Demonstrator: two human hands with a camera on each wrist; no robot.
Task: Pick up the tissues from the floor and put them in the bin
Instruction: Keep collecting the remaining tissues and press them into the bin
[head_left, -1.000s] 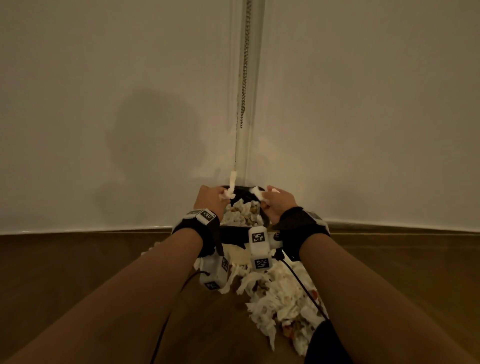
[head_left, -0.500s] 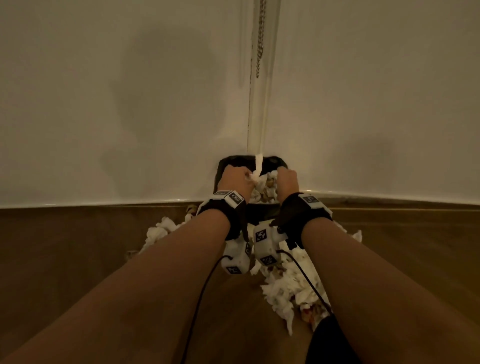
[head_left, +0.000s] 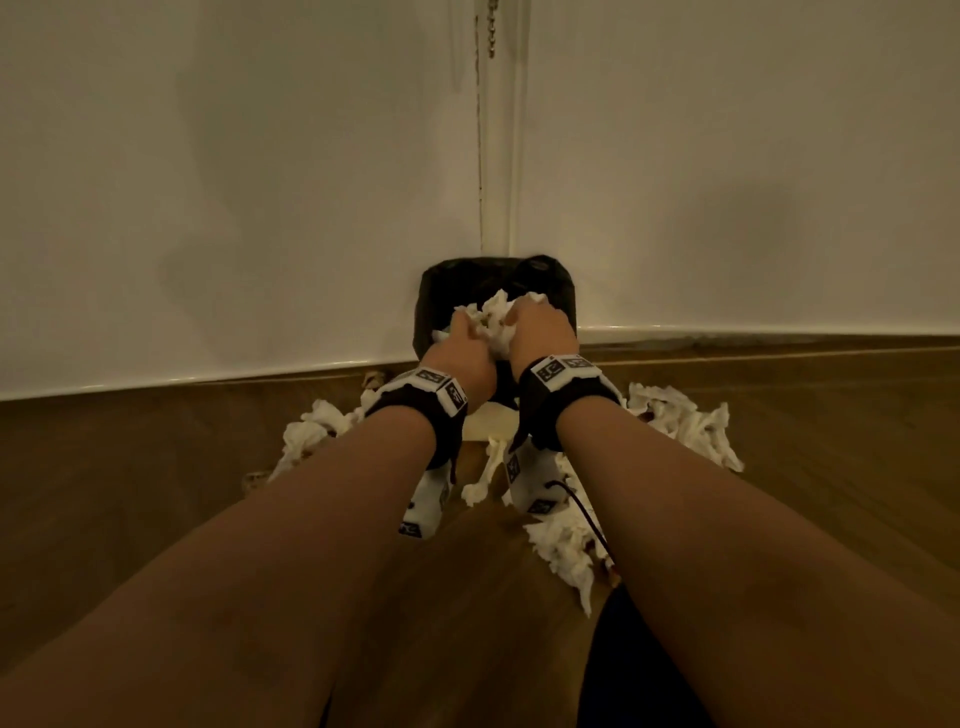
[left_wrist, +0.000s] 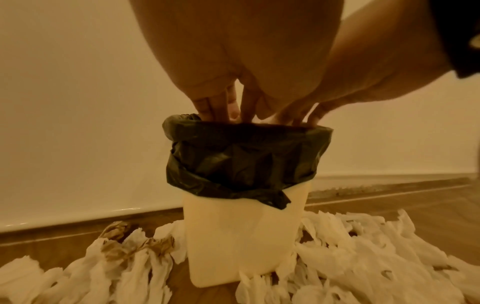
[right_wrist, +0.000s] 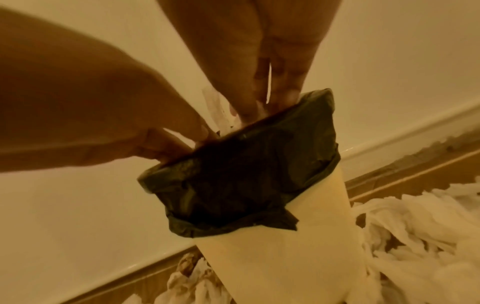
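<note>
Hands at the mouth of the bin (head_left: 561, 306), both pushing down into it. Left hand (head_left: 464, 347) and right hand (head_left: 540, 330) sit side by side over the opening, fingers pointing down into a wad of tissues (head_left: 491, 317) heaped above the rim. Left wrist view shows the left fingers (left_wrist: 221, 102) fairly straight, tips past the black liner (left_wrist: 241, 160); right wrist view shows the right fingers (right_wrist: 259, 88) likewise, w/ a white scrap between them. Whether either hand is actually gripping tissue or just pressing it flat, can't tell; tips are hidden in the bin.

Why held so: prob. compacting, since the bin looks full to the top & more must fit. Bin stands in the room corner, against the wall (head_left: 234, 182), so it's braced vs the push.

Plenty of tissues remain on the floor (head_left: 156, 467): 1 heap left of the bin's base (head_left: 311, 431), another right of it (head_left: 680, 421), some stained brown.

Writing: none legible. Wrist straps (head_left: 556, 371) carry black-white square marker codes only.
</note>
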